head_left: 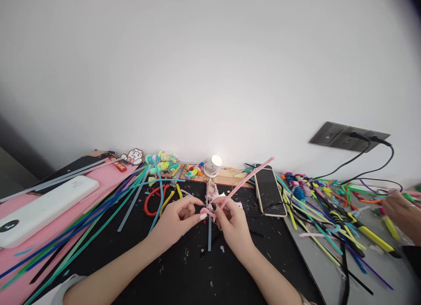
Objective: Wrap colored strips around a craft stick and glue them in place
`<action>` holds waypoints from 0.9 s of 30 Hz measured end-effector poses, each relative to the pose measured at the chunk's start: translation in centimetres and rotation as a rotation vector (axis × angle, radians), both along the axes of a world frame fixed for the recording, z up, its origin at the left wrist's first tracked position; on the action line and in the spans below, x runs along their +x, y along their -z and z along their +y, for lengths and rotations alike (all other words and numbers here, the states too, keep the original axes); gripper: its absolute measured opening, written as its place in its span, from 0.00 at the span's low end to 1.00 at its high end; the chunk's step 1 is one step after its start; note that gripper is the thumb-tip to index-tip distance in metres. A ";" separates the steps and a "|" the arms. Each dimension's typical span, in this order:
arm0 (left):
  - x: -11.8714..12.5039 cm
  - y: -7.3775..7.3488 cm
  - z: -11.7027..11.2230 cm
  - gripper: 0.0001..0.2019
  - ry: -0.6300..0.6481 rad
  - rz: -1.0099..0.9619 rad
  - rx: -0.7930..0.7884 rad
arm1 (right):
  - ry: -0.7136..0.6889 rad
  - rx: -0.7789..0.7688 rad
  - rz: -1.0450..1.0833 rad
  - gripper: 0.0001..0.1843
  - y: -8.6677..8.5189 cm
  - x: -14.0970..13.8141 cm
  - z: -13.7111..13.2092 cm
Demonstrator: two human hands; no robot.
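Observation:
My left hand [176, 220] and my right hand [231, 220] meet over the black mat [184, 270], both pinching the near end of a long pink strip [248, 179]. The strip rises up and to the right toward the wall, and its near end curls into a small loop between my fingertips. A pale blue strip [209, 235] lies flat on the mat just below my hands. A small decorated figure [211, 190] stands right behind my fingers.
Many coloured strips [98, 213] fan out at left over a pink board [19, 252] with a white case [39, 208]. A phone [269, 190] lies right of my hands. More strips, cables and another person's hand [403, 214] are at far right. Red-and-yellow pliers [161, 197] lie behind.

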State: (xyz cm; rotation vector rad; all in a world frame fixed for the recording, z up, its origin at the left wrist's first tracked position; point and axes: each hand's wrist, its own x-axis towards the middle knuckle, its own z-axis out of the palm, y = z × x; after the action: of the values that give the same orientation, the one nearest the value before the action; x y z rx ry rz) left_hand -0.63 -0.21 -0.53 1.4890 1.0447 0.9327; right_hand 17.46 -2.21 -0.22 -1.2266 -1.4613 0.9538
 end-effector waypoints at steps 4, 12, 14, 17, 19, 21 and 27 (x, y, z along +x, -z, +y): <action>-0.2 -0.1 0.1 0.14 -0.035 0.006 -0.005 | 0.031 0.034 -0.066 0.07 -0.1 0.2 0.1; 0.0 -0.5 0.0 0.10 0.062 0.012 -0.005 | 0.047 0.087 -0.206 0.09 -0.2 0.3 0.1; 0.1 -0.5 0.0 0.09 0.080 0.012 -0.006 | 0.040 0.088 -0.218 0.09 -0.1 0.2 0.1; 0.1 -0.4 -0.1 0.08 0.092 -0.013 -0.006 | 0.036 0.094 -0.216 0.09 -0.2 0.1 0.1; 0.1 -0.3 0.0 0.07 0.095 -0.052 -0.015 | 0.035 0.088 -0.218 0.09 -0.4 0.1 0.1; 0.1 -0.1 0.0 0.06 0.082 -0.089 -0.025 | 0.039 0.076 -0.235 0.10 -0.6 0.1 0.0; 0.1 0.0 0.2 0.06 0.038 -0.147 -0.058 | 0.040 0.056 -0.262 0.17 -0.6 0.1 0.1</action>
State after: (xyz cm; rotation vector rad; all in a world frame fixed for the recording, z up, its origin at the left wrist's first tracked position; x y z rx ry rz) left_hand -0.50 0.02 -0.55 1.3669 0.9262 0.9626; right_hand 17.57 -2.07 0.36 -1.3733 -1.6486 0.7401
